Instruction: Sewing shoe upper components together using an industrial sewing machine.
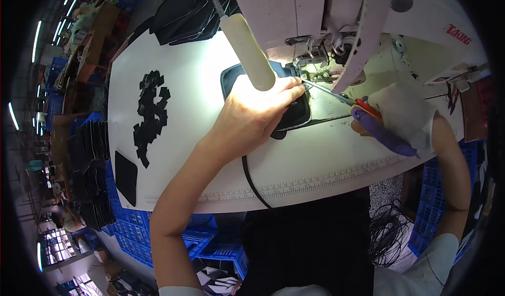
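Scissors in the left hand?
No, the gloved right hand holds the scissors; the left hand rests on the dark piece.

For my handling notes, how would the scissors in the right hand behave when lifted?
The scissors would likely stay stiff, since the blades look like straight metal. They may tip toward the handles, which look bulkier than the slim blades.

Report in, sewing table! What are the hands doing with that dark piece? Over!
Left hand resting on dark piece. Right hand gripping scissors, blade tips close to left hand. Lamp hiding part of the view there.
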Demonstrator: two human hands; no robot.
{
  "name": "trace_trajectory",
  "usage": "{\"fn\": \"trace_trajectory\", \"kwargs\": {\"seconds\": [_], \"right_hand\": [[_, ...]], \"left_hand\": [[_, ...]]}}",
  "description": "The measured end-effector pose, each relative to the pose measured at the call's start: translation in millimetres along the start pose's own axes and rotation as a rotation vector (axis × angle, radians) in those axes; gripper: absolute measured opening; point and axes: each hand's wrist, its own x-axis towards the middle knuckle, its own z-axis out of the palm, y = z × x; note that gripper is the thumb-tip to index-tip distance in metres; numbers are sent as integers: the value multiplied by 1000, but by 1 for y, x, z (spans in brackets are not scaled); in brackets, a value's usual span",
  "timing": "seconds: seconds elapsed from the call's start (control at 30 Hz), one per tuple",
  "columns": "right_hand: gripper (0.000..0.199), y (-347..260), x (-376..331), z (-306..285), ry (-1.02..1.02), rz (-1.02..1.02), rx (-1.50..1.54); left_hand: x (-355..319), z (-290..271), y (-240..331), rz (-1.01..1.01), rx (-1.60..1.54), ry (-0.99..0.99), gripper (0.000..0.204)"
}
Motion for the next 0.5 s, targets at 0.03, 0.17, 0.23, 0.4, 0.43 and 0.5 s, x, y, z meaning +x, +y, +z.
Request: {"fn": "trace_trajectory", "kwargs": {"seconds": [0.03, 0.17, 0.23, 0.4, 0.43, 0.5], "right_hand": [[42, -1, -2, 4, 26, -19, 67], [40, -1, -16, 16, 68, 69, 202], [38, 0, -18, 19, 38, 93, 235], [39, -3, -18, 23, 57, 101, 270], [39, -4, -18, 23, 59, 100, 270], [40, -6, -17, 22, 60, 86, 304]], "left_hand": [[0, 1, -1, 2, -8, 12, 36], [-3, 7, 1, -26, -8, 47, 38], [-2, 9, 0, -37, 2, 65, 39], [-3, 8, -1, -44, -1, 64, 41], [-3, 7, -1, -44, 0, 64, 41], [-3, 6, -2, -31, -3, 56, 40]]}}
